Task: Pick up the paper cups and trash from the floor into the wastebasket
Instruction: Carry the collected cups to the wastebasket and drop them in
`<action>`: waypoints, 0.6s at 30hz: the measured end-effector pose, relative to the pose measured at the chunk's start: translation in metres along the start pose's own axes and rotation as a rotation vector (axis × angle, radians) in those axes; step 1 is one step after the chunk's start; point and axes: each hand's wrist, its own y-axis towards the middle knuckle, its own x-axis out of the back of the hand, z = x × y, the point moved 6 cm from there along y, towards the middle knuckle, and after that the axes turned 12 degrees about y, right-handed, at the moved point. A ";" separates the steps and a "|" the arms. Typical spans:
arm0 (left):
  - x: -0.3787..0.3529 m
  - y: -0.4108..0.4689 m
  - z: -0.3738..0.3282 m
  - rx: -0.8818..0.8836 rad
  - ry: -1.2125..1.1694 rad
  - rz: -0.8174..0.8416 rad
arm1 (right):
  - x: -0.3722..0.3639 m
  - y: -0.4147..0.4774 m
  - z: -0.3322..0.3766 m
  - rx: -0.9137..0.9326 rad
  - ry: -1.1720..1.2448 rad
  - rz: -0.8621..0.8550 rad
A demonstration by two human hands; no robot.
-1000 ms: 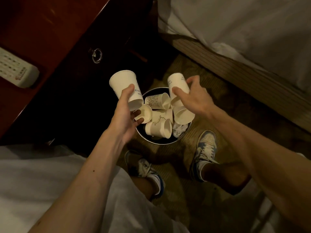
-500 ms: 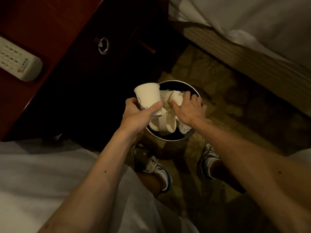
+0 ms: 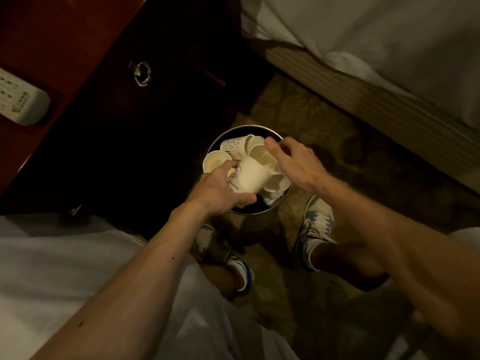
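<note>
A round metal wastebasket point(image 3: 246, 127) stands on the carpet between my feet and holds several white paper cups and a crumpled tissue point(image 3: 272, 199). My left hand point(image 3: 220, 189) grips a white paper cup point(image 3: 253, 175) tilted on its side over the basket's near rim. My right hand point(image 3: 294, 163) hovers over the basket's right side. Its fingers are loosely curled and its thumb touches the rim of another cup point(image 3: 259, 155). An open-mouthed cup point(image 3: 215, 162) and a printed cup point(image 3: 233, 148) lie at the basket's left and far side.
A dark wooden nightstand with a ring pull point(image 3: 142, 73) stands to the left, with a white handset point(image 3: 22, 102) on top. A bed with white sheets point(image 3: 389, 35) and its striped base point(image 3: 363, 100) runs along the right. My shoes point(image 3: 317, 222) point(image 3: 230, 255) flank the basket on patterned carpet.
Both hands came down from above the basket into it. My left hand's cup has tipped onto its side over the rim. The cup from my right hand now lies among the others.
</note>
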 end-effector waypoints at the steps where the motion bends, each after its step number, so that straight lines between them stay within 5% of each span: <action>1: -0.006 -0.001 -0.008 -0.048 0.045 0.032 | -0.001 -0.007 -0.005 -0.016 -0.011 0.081; 9: -0.041 0.003 -0.037 -0.235 0.297 0.031 | -0.011 -0.028 -0.044 -0.058 -0.028 0.272; 18: -0.043 0.024 -0.025 -0.181 0.504 -0.097 | -0.030 -0.021 -0.042 0.070 -0.072 0.144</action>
